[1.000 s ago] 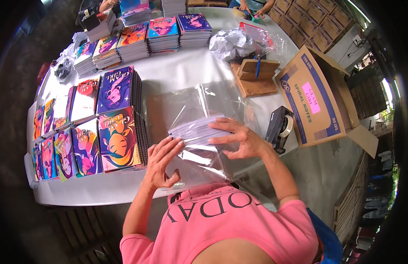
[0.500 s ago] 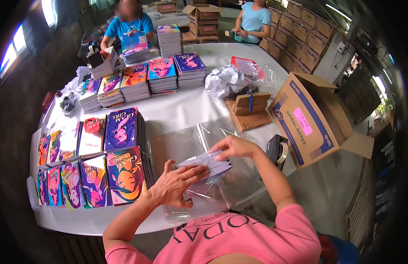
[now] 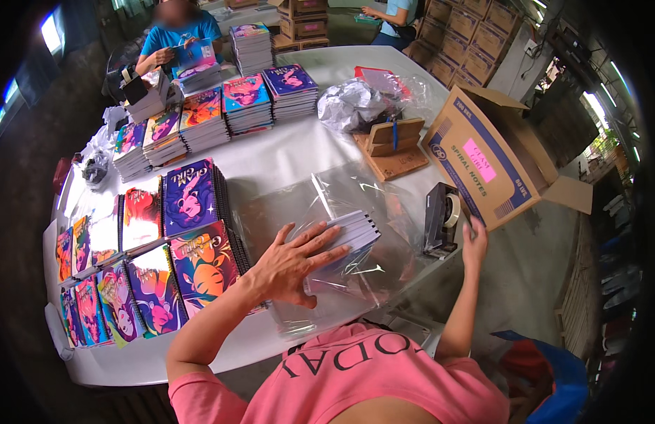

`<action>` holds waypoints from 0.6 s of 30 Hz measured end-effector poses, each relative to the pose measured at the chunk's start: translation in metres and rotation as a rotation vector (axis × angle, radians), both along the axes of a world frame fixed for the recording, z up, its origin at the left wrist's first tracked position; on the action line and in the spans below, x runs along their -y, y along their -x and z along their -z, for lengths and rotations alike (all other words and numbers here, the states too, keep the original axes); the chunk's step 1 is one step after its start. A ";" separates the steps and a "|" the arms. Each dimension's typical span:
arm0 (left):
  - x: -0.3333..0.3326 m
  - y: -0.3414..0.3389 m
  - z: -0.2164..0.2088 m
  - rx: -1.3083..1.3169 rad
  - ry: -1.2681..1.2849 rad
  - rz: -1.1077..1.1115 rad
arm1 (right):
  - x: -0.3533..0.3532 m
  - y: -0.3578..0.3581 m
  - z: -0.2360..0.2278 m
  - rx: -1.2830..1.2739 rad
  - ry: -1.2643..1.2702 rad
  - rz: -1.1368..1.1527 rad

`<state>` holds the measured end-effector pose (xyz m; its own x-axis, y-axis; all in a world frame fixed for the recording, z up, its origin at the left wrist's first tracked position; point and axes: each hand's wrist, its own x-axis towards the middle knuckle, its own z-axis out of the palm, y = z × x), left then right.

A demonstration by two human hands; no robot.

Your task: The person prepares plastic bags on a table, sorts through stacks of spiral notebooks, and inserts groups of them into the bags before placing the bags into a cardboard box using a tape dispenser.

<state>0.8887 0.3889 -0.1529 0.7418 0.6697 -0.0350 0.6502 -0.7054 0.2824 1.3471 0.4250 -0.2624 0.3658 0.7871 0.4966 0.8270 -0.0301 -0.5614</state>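
My left hand (image 3: 299, 258) lies spread, fingers apart, across a small stack of spiral notebooks (image 3: 357, 230). White page edges and black binding coils show at the stack's right end; my fingers cover its left part. Clear plastic film (image 3: 355, 283) lies under and around the stack, creased and shiny. Off the table's right edge, my right hand (image 3: 474, 242) is raised beside a black tape dispenser (image 3: 436, 219) with a roll of tape. Its fingers point up, slightly blurred, and no object shows in them.
Two rows of colourful notebooks (image 3: 193, 265) stand at left, with more piles (image 3: 246, 95) behind. A wooden stand (image 3: 391, 159), crumpled plastic (image 3: 350, 104) and an open carton (image 3: 476, 152) are at right. Across the table a co-worker (image 3: 179, 39) handles a notebook; another person (image 3: 398, 18) stands farther back.
My right hand has left the notebook stack and moved right, to beside the tape dispenser. My left hand stays on the stack, its fingers now more spread. The view has shifted slightly.
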 end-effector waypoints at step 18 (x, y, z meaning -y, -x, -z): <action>-0.001 0.004 -0.001 -0.025 0.052 0.002 | 0.030 0.000 0.043 -1.482 0.251 -0.217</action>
<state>0.8849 0.3895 -0.1521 0.7416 0.6650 -0.0880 0.6560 -0.6914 0.3027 1.3474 0.3948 -0.3057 0.2690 0.8954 -0.3549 -0.4613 -0.2037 -0.8635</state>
